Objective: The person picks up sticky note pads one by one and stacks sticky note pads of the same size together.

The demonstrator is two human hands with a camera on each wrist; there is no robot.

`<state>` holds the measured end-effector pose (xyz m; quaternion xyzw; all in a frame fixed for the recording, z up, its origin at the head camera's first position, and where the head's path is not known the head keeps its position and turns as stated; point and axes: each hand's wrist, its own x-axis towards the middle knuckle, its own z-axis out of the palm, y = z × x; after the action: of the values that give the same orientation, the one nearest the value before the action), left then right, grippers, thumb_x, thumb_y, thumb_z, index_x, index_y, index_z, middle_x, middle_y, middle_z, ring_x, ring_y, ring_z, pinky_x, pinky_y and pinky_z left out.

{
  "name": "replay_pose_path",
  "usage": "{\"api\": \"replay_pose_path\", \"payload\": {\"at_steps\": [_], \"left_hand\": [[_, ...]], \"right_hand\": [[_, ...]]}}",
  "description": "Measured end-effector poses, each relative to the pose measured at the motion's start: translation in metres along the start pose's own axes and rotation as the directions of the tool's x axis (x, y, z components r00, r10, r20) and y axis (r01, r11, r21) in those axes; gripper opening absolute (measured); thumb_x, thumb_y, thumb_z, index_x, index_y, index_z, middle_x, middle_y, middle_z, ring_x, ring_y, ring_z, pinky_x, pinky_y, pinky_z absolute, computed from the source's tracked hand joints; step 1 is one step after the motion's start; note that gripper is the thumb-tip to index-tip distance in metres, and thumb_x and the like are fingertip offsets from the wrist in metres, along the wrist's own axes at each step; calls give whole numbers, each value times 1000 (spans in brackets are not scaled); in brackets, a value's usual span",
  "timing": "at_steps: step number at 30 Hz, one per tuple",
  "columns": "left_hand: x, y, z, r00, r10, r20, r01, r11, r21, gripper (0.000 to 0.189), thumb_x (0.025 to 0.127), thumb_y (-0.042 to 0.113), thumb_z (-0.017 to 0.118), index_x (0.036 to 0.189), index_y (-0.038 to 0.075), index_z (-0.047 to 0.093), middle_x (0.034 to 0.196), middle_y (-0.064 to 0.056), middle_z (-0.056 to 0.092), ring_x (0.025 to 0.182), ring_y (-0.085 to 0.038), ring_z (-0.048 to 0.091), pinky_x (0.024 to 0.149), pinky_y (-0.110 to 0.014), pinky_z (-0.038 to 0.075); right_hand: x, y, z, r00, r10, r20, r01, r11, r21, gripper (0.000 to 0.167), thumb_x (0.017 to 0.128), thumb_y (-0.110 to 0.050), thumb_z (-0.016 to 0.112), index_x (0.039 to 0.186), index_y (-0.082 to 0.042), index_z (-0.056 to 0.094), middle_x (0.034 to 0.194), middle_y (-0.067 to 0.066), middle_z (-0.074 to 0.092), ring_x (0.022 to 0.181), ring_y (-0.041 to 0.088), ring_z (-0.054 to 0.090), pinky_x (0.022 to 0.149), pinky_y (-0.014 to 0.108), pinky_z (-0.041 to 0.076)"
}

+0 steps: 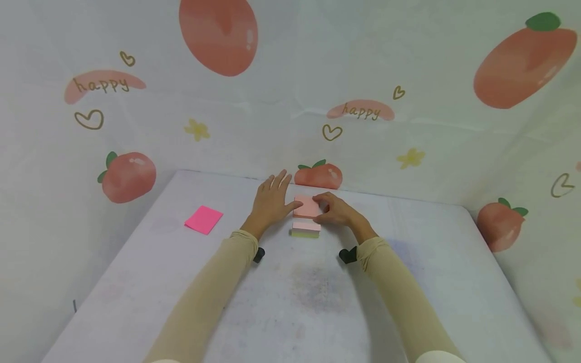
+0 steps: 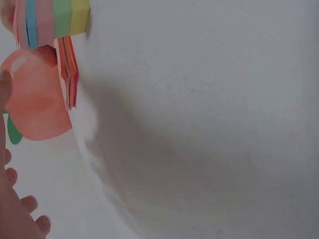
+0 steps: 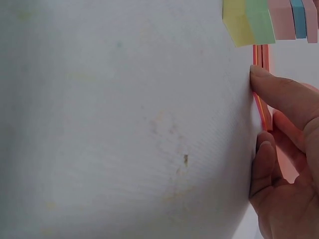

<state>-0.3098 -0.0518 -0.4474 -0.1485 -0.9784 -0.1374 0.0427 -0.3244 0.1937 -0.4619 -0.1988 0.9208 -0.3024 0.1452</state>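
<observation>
A low stack of sticky note pads (image 1: 306, 206), light pink on top with orange and red edges (image 3: 259, 107), lies near the back of the table. My left hand (image 1: 271, 200) is at its left side, fingers spread and straight, the thumb over the pad's edge. On the other side my right hand (image 1: 337, 209) holds the low stack between thumb and curled fingers (image 3: 266, 159). Just in front stands a taller stack of pads (image 1: 306, 230); its pink, blue, green and yellow layers (image 2: 62, 17) show in the left wrist view. Most of the left palm is outside that view.
A bright pink sticky note pad (image 1: 204, 220) lies on the white table (image 1: 272, 302), left of the hands. A white cloth with peach prints (image 1: 290, 91) hangs behind the table's back edge. Black wrist pieces (image 1: 348, 255) protrude below both cuffs.
</observation>
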Motion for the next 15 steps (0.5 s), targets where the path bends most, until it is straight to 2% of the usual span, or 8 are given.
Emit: {"api": "replay_pose_path", "payload": {"at_steps": [5,10,15], "left_hand": [[-4,-4,-1,1000,20,0,-20,994,109,96,93,78,43,166,27,6,175,1,1,161,-36,1,130,-56,5],[-8,-10,-2,999,36,-1,-36,983,180,100,89,84,39,165,32,0,175,2,-5,161,-35,-7,130,-57,1],[-14,-16,-8,1000,10,28,-15,983,181,101,88,86,39,164,36,-3,174,5,-10,161,-32,-15,130,-56,-4]], "right_hand": [[1,1,1,1000,17,7,-17,1000,3,72,88,-29,78,151,-12,48,144,11,51,106,25,56,94,37,48],[1,1,1,1000,18,3,-18,1000,-10,71,88,-29,78,151,-12,48,142,11,51,105,25,56,94,37,48],[0,0,1,1000,18,8,-18,1000,0,71,89,-28,78,151,-12,48,143,11,50,105,25,56,93,37,48]]}}
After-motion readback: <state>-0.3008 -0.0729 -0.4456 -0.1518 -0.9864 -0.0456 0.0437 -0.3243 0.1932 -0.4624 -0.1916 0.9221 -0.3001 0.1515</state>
